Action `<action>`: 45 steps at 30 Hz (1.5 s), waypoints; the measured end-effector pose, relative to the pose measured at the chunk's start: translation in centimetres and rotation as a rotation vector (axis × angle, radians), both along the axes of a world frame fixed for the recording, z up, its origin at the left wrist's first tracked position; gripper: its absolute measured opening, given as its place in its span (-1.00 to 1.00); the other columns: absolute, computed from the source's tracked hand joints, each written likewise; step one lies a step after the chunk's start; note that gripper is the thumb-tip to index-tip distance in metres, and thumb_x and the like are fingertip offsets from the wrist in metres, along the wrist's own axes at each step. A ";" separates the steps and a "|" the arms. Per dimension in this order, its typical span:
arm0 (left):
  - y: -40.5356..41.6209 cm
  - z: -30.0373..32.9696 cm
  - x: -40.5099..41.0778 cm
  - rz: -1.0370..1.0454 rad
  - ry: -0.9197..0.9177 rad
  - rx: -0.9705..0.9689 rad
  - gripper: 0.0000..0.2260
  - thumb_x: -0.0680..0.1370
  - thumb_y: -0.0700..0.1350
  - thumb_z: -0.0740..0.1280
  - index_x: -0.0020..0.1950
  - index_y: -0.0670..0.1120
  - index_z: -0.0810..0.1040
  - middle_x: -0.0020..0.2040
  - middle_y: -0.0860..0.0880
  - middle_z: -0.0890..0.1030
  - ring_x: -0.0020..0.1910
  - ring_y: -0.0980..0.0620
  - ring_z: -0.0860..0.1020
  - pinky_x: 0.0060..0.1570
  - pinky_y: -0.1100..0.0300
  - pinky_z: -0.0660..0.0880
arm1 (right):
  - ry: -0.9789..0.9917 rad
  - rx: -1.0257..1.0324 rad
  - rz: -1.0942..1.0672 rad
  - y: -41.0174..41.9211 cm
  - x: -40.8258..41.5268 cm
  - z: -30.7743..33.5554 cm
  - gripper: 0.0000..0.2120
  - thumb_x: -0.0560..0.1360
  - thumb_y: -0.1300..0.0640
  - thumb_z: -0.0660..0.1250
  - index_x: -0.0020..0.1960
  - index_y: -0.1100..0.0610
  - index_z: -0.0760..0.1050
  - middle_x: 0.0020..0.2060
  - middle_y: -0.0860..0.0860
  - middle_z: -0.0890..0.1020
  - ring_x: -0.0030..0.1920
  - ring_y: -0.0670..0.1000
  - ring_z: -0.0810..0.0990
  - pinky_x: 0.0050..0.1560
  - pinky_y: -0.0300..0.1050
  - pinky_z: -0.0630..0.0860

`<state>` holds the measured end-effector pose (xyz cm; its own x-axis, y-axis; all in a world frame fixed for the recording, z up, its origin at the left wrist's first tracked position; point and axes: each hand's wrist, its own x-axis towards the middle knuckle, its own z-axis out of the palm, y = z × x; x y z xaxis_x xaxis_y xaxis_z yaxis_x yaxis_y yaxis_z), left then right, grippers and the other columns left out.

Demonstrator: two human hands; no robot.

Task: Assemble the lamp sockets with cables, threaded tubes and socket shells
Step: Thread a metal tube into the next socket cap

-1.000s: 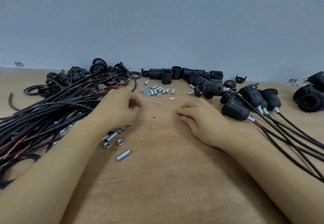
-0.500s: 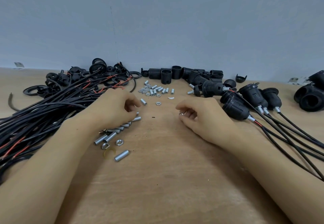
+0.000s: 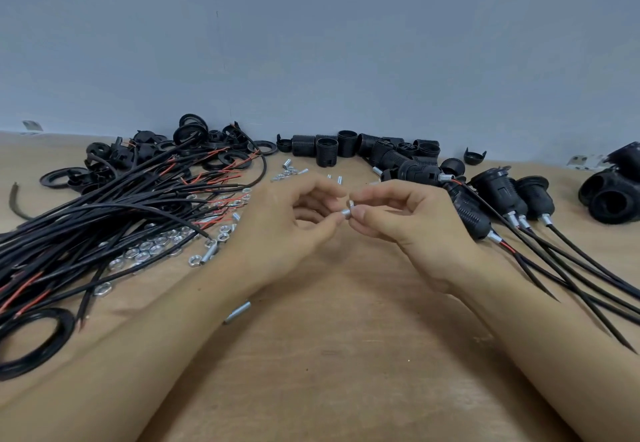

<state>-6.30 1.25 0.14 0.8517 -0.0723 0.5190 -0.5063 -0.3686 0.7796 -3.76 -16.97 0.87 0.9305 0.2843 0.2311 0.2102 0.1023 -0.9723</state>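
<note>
My left hand and my right hand meet above the middle of the wooden table. My left thumb and forefinger pinch a short silver threaded tube. My right fingertips pinch a small silver nut at the tube's end. A bundle of black and red cables lies on the left. Loose black socket shells stand at the back. Several assembled sockets with cables lie on the right.
Loose nuts and threaded tubes lie scattered by my left forearm, more small tubes at the back centre. Black rings and caps are piled back left. Black shells sit far right. A grey wall stands behind.
Both hands have lifted off the table and come together at the centre. The left now holds a threaded tube and the right a nut against its end.
</note>
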 end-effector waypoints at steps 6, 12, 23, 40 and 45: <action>-0.2 0.1 0.1 0.011 0.021 -0.121 -0.79 0.47 -0.32 0.48 -0.02 -0.03 0.65 -0.11 0.01 0.71 -0.09 0.10 0.69 -0.06 0.29 0.58 | 0.051 0.104 0.078 -0.3 0.3 -0.3 -0.78 0.29 0.29 0.50 -0.07 0.25 0.65 -0.13 0.20 0.72 -0.01 0.15 0.71 -0.02 -0.14 0.62; -0.4 0.5 0.2 -0.020 0.122 -0.305 -0.80 0.45 -0.36 0.48 -0.04 -0.09 0.65 -0.13 -0.11 0.72 -0.13 -0.01 0.70 -0.03 0.14 0.63 | 0.004 0.100 0.066 -0.2 0.2 -0.3 -0.77 0.32 0.28 0.47 -0.02 0.27 0.65 -0.12 0.21 0.72 -0.04 0.15 0.72 -0.06 -0.20 0.62; -0.9 0.9 0.1 -0.197 0.457 -0.829 -0.74 0.38 -0.18 0.43 -0.01 -0.30 0.63 -0.15 -0.16 0.69 -0.19 0.04 0.68 -0.15 0.31 0.60 | -0.308 -0.028 -0.104 0.4 -0.9 -0.3 -0.80 0.43 0.38 0.47 -0.01 0.16 0.65 -0.10 0.02 0.74 -0.07 0.00 0.72 0.02 -0.21 0.60; -0.6 0.6 0.0 -0.167 0.374 -0.552 -0.86 0.37 -0.12 0.48 -0.13 -0.14 0.74 -0.21 -0.16 0.69 -0.24 0.01 0.64 -0.17 0.25 0.58 | -0.384 -0.085 -0.103 -0.3 -0.6 -0.3 -0.78 0.45 0.42 0.44 -0.01 0.16 0.68 -0.08 -0.02 0.72 -0.03 -0.11 0.68 -0.03 -0.29 0.54; -0.4 0.7 0.0 -0.150 0.347 -0.514 -0.79 0.39 -0.14 0.47 -0.04 -0.23 0.71 -0.19 -0.18 0.68 -0.24 0.00 0.62 -0.19 0.26 0.57 | -0.243 0.018 -0.063 -0.3 -0.4 -0.3 -0.82 0.40 0.32 0.49 0.00 0.21 0.69 -0.10 0.05 0.74 -0.03 0.01 0.71 0.01 -0.23 0.58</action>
